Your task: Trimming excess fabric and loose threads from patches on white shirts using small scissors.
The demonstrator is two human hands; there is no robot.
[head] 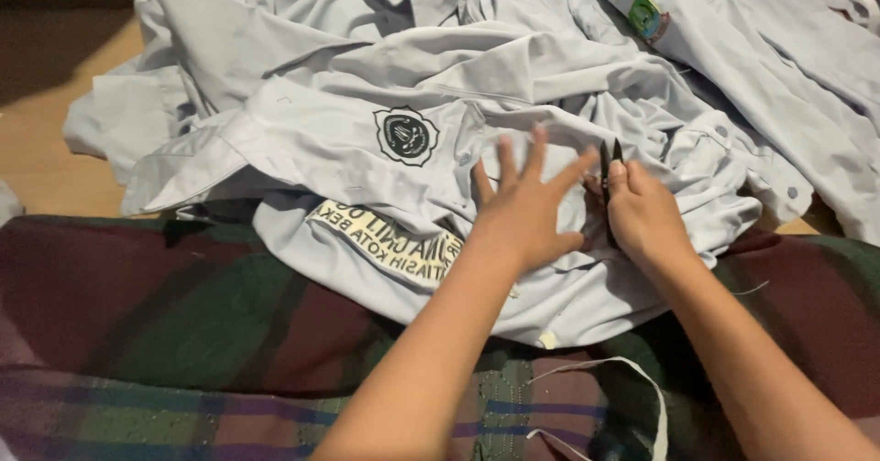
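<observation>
Snips (610,172) half-hidden in right hand (642,214)

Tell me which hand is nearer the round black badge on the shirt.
Left. The left hand lies flat just right of the round badge; the right hand, holding small black snips, is farther right.

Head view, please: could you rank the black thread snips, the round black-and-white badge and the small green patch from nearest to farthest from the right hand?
1. Black thread snips: held in the right hand, blades pointing away from the person.
2. Round black-and-white badge: to the left, on the pale grey shirt, beyond the left hand.
3. Small green patch: farthest, near the top edge of the view.
</observation>
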